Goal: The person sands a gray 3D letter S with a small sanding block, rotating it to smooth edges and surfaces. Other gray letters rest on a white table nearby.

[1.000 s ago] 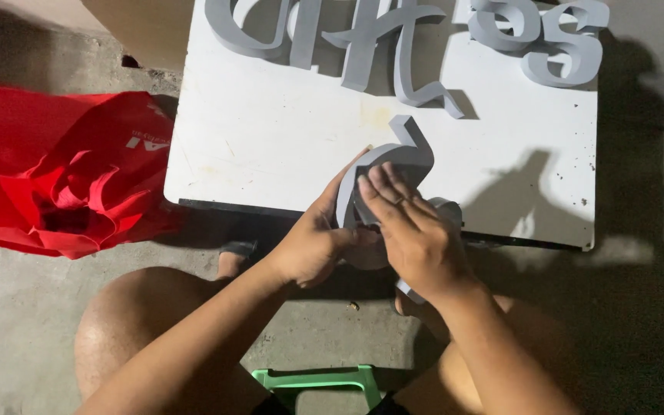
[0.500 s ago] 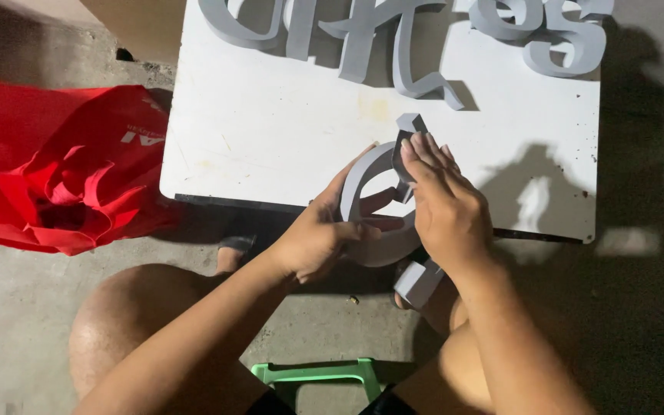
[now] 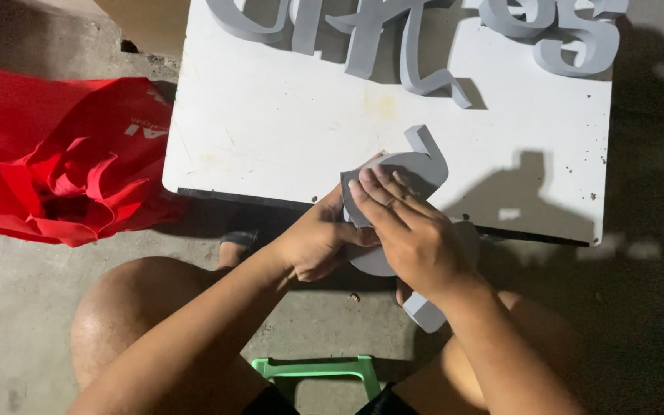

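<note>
I hold a grey curved foam letter piece (image 3: pixel 424 165) at the near edge of a white board (image 3: pixel 270 131). My left hand (image 3: pixel 313 242) grips its left side from below. My right hand (image 3: pixel 409 230) lies on top of it, fingers flat and pressing across its middle. The piece's lower end (image 3: pixel 424 313) sticks out beneath my right wrist, over the floor. Other grey raised letters (image 3: pixel 393 38) stand along the far part of the board.
A crumpled red cloth bag (image 3: pixel 63 161) lies on the concrete floor to the left. My bare knees frame the bottom, and the green stool (image 3: pixel 320 369) shows between them. Dark shadow covers the floor on the right.
My right hand slid from the upper hook of the letter piece back down over its middle. The piece tilted a little and stays at the board's near edge.
</note>
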